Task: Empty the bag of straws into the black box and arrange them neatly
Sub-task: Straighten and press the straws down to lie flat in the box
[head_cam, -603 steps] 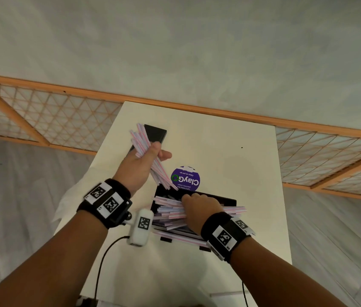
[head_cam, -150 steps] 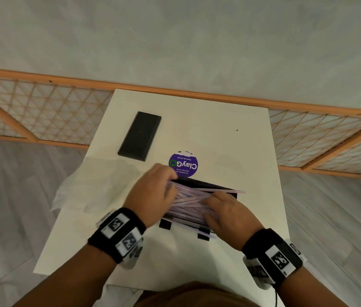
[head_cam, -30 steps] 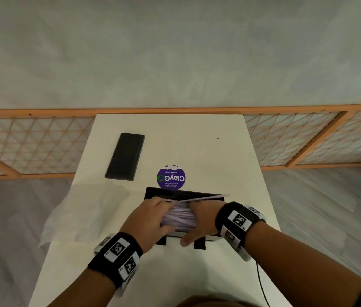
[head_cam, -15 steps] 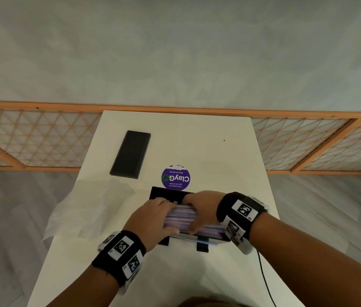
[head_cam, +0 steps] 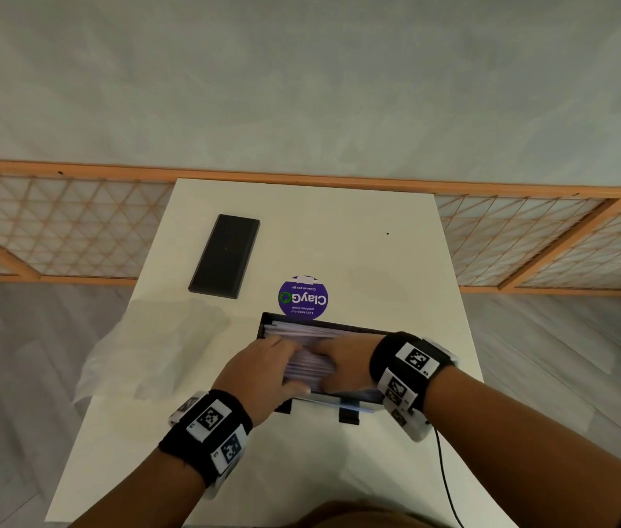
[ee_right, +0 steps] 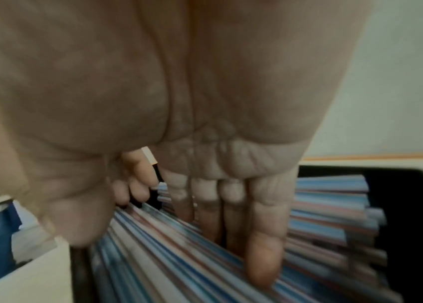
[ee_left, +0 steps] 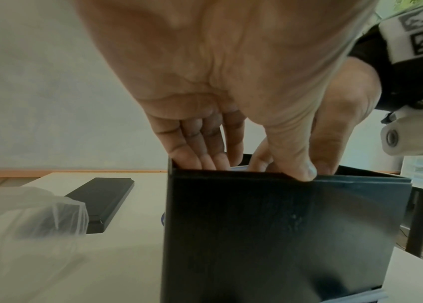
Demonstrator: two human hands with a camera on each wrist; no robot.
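Observation:
The black box [head_cam: 324, 326] stands on the white table's near half, filled with pink and blue striped straws [head_cam: 301, 332] lying lengthwise. Both hands are inside it. My left hand [head_cam: 263, 369] reaches in from the left with straight fingers [ee_left: 200, 151], and its thumb rests on the box rim [ee_left: 270, 225]. My right hand [head_cam: 341, 356] comes from the right and presses flat on the straws [ee_right: 192, 252] with straight fingers [ee_right: 262, 246]. The empty clear plastic bag [head_cam: 156, 348] lies left of the box.
A flat black lid [head_cam: 225, 257] lies at the table's far left, also seen beyond the bag [ee_left: 36, 221] as the lid [ee_left: 101, 201]. A round purple sticker [head_cam: 303, 298] sits just behind the box. A wooden lattice rail [head_cam: 53, 230] runs behind the table.
A straw that stuck out over the box's right end a second ago now lies inside. Both hands have stayed in the box, pressing the straws flatter.

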